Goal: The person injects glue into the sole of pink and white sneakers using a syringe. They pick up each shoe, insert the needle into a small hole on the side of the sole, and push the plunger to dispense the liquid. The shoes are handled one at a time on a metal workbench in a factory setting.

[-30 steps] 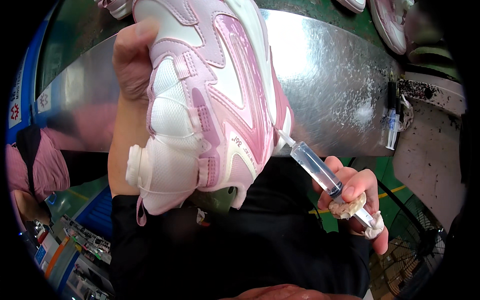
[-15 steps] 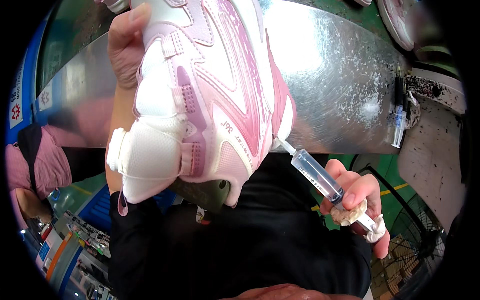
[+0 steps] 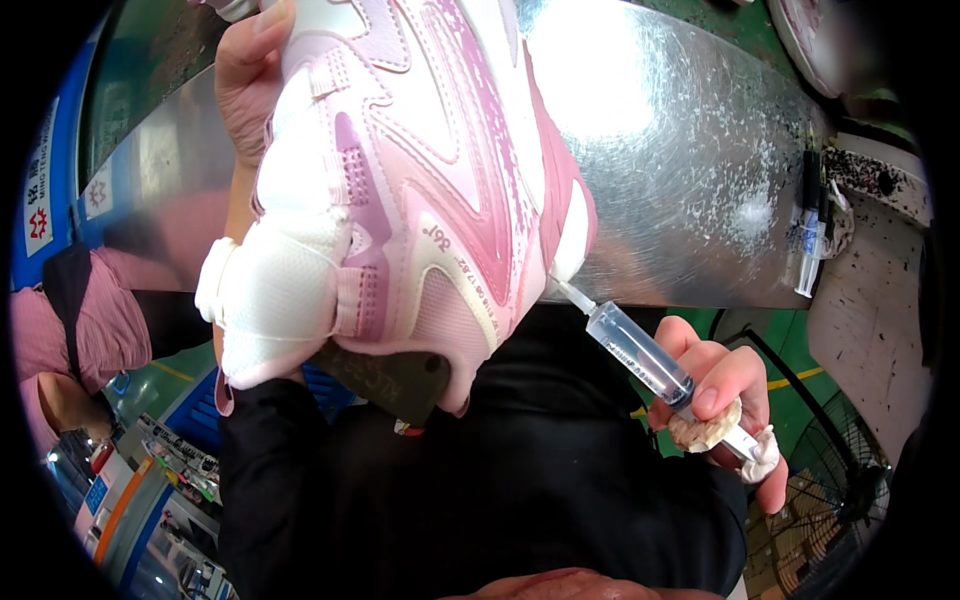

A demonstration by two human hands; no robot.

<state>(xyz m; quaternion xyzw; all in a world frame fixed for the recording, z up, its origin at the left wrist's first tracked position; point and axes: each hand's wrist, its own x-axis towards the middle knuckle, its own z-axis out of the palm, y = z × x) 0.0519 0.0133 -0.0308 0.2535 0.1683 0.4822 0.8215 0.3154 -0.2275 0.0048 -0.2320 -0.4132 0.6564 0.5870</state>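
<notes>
A pink and white sports shoe (image 3: 420, 180) is held up in front of me, its heel end low and its sole facing right. My left hand (image 3: 252, 85) grips it at the upper left, with some fingers hidden behind it. My right hand (image 3: 715, 385) is closed round a clear syringe (image 3: 640, 350) that has a dark plunger tip and whitish wads wrapped about its rear end. The syringe's nozzle touches the seam between upper and sole near the heel. A dark insert (image 3: 390, 375) shows in the shoe's opening.
Beneath the shoe runs a shiny metal worktable (image 3: 670, 170) with white flecks. More syringes (image 3: 810, 235) lie at its right end. Another shoe (image 3: 800, 45) is at the far right. A black fan (image 3: 835, 490) stands lower right; a person in pink (image 3: 110, 320) is at the left.
The shoe has tilted and shifted slightly left at its heel, showing more of the dark insert. My right hand and the syringe have moved a little to the right, with the nozzle still at the seam.
</notes>
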